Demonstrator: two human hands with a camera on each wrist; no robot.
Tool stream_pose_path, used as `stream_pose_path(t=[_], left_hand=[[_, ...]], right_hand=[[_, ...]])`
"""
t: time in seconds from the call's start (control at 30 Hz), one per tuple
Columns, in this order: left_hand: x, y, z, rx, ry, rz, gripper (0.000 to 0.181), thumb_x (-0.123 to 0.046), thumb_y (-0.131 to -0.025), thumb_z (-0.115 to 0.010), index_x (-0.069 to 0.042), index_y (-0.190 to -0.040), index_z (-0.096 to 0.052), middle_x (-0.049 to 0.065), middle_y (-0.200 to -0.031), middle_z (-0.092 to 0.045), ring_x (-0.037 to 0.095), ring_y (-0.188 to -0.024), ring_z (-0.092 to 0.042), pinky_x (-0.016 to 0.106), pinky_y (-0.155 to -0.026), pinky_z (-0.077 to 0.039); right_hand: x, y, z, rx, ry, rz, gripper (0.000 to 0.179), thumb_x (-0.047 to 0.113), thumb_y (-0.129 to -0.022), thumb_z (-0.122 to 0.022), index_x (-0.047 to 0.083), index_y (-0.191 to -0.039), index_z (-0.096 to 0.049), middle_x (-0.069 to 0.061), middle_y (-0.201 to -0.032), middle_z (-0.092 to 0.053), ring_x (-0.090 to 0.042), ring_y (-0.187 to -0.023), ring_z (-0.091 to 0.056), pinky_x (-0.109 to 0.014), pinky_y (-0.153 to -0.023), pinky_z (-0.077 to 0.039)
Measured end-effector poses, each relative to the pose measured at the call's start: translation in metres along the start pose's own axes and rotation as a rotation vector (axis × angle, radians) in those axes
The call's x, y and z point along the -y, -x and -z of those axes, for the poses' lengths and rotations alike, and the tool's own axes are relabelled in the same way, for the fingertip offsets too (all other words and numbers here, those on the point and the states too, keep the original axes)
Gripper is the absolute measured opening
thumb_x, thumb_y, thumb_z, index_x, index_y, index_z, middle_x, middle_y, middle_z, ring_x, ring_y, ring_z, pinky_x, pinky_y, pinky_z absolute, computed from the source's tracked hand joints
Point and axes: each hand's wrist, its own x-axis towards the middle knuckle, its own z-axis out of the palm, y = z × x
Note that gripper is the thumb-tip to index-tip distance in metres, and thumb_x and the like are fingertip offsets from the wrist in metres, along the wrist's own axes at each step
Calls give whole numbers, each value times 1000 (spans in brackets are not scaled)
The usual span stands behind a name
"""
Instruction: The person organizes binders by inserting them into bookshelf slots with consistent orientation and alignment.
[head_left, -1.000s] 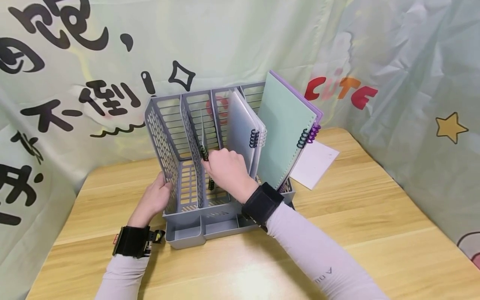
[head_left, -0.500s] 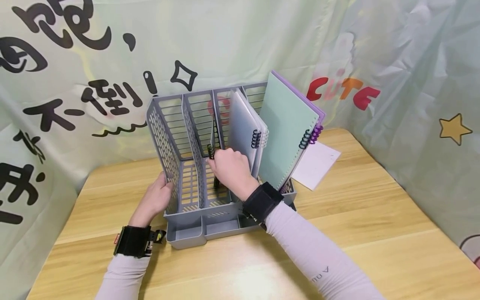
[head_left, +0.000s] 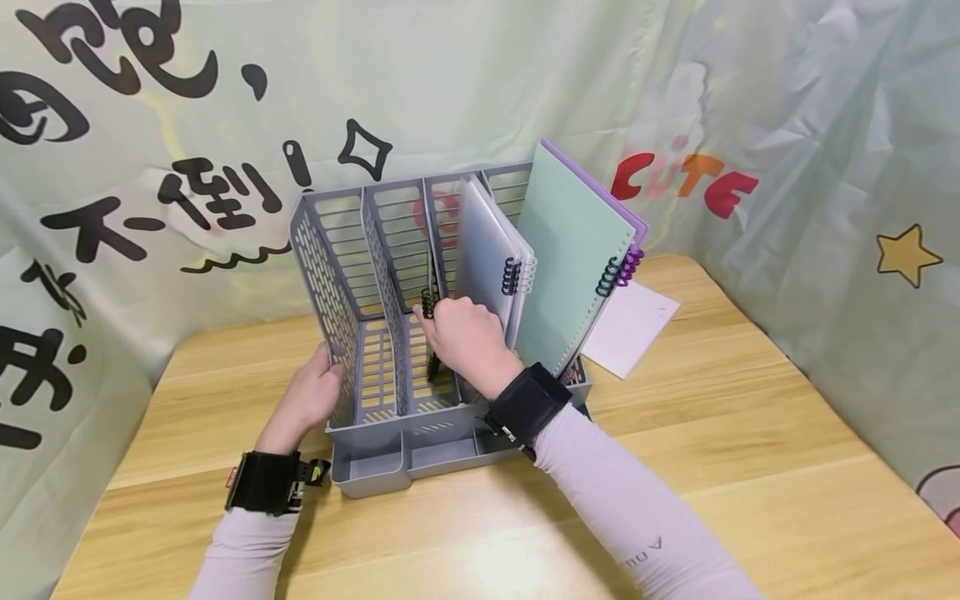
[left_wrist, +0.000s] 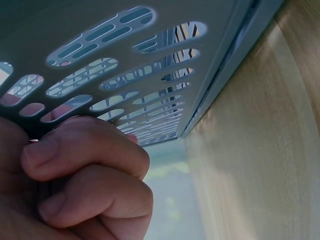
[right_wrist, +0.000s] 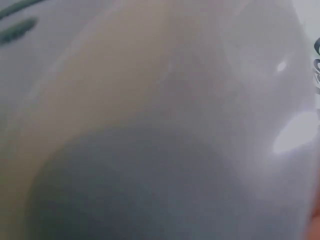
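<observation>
A grey file organizer with upright slotted dividers stands on the table. My left hand grips its left side panel; in the left wrist view the fingers curl beside the slotted panel, and part of the thumb shows through the slots. My right hand reaches into the second compartment from the left and holds a thin spiral notebook with a black coil, upright along the divider at its right. The hand hides much of that notebook. A translucent cover fills the blurred right wrist view.
Translucent-covered spiral notebooks stand in the third compartment. A mint-green notebook and a purple one lean in the rightmost. A white sheet lies on the wooden table at right. Shallow trays front the organizer.
My right hand has shifted the thin notebook rightward, from beside the second compartment's left divider to its right divider. The left hand has stayed on the side panel.
</observation>
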Motion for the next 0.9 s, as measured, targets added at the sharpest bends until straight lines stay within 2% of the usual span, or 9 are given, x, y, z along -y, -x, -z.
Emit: stream_pose_path(t=[0.07, 0.13, 0.3, 0.4, 0.5, 0.63, 0.9], left_hand=[[-1, 0, 0, -2, 6, 2, 63, -22, -113, -28, 4, -168, -17, 38, -168, -30, 61, -151, -36, 75, -119, -36], [-1, 0, -1, -1, 15, 7, 63, -23, -113, -28, 3, -169, -15, 37, -169, -29, 61, -151, -35, 75, -120, -35], [0, -1, -1, 1, 27, 19, 64, -23, -113, -27, 2, -170, -13, 37, -170, -28, 61, -152, -35, 75, -119, -36], [0, -1, -1, 2, 26, 21, 64, -23, -113, -27, 2, -170, -14, 37, -169, -29, 61, -151, -36, 75, -118, -38], [0, -1, 0, 1, 23, 18, 63, -23, -113, -27, 2, -170, -15, 38, -169, -30, 62, -150, -38, 76, -116, -39], [0, -1, 0, 0, 20, 10, 63, -22, -112, -29, 4, -169, -17, 38, -168, -31, 63, -149, -39, 76, -116, -40], [1, -1, 1, 7, -2, 12, 62, -23, -113, -29, 6, -167, -19, 40, -166, -32, 63, -146, -41, 77, -114, -41]], right_hand=[[0, 1, 2, 15, -12, 8, 63, 50, -115, -43, 16, -62, -52, -3, -58, -50, -26, -52, -62, -35, -43, -42], [0, 3, 5, 41, -33, 25, 63, 52, -114, -43, 14, -65, -55, -4, -60, -53, -28, -55, -66, -38, -46, -49], [0, 6, 14, 165, -94, 31, 63, 54, -114, -40, 12, -73, -63, -6, -68, -61, -26, -57, -66, -44, -64, -61], [-1, 7, 20, 263, -140, 9, 63, 53, -115, -37, 14, -71, -60, -4, -70, -59, -24, -58, -64, -43, -70, -59], [-3, 6, 22, 312, -171, 11, 60, 46, -117, -36, 15, -69, -54, -4, -69, -53, -25, -60, -62, -40, -68, -55], [-6, 5, 21, 293, -166, 25, 56, 34, -119, -37, 15, -69, -51, -4, -65, -49, -24, -58, -58, -35, -60, -49], [-6, 4, 15, 199, -157, 66, 50, 25, -118, -39, 13, -73, -55, -2, -64, -45, -21, -54, -55, -33, -53, -46]])
